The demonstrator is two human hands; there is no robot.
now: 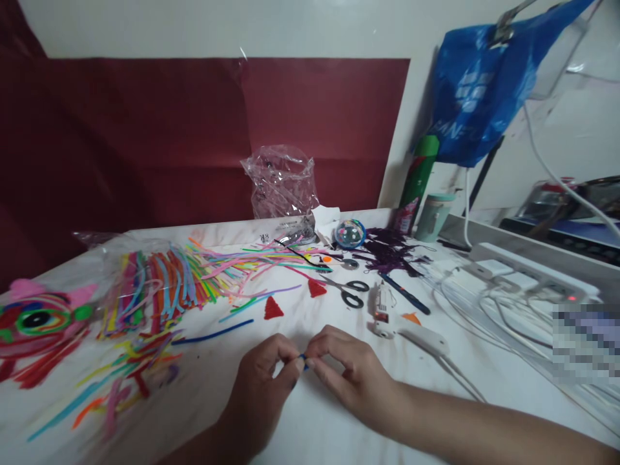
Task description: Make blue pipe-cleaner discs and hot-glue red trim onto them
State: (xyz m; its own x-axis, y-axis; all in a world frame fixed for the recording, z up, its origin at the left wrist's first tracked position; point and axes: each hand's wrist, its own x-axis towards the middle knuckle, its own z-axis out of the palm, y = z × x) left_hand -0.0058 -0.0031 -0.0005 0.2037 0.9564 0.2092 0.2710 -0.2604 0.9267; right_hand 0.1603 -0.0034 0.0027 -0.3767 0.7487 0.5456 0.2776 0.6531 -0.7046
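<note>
Bearings: clock read from the blue piece, 12 towards the wall.
Blue piece: a small blue bit (303, 356), held just above the counter (310, 426) near its front; mostly hidden by fingertips, so its full shape cannot be told.
Left hand: the blue bit is pinched between thumb and forefinger of the left hand (264, 391), from the 9 o'clock side.
Right hand: the same bit is gripped at the fingertips of the right hand (353, 368), from 3 o'clock; the two hands nearly meet.
Handling: judged very light, soft-surfaced and bendable, likely wire-cored; little risk of breakage, though fuzz could be crushed. Best taken by its ends, with fingertips only.
Blue stem: a longer blue stem (216, 332) is laid at 10 o'clock, of like colour.
Red triangles: one red triangle (274, 309) is seen at 11, a second at 12.
Tools: scissors (352, 294) are set down between 1 and 2; a glue gun (384, 309) is noted at 2, best kept clear of the fingers if hot.
Stems: a bundle of coloured stems (159, 284) is spread at 10.
Far edge: a round case (350, 234) is placed at 1, a clear bag (283, 184) at 12.
</note>
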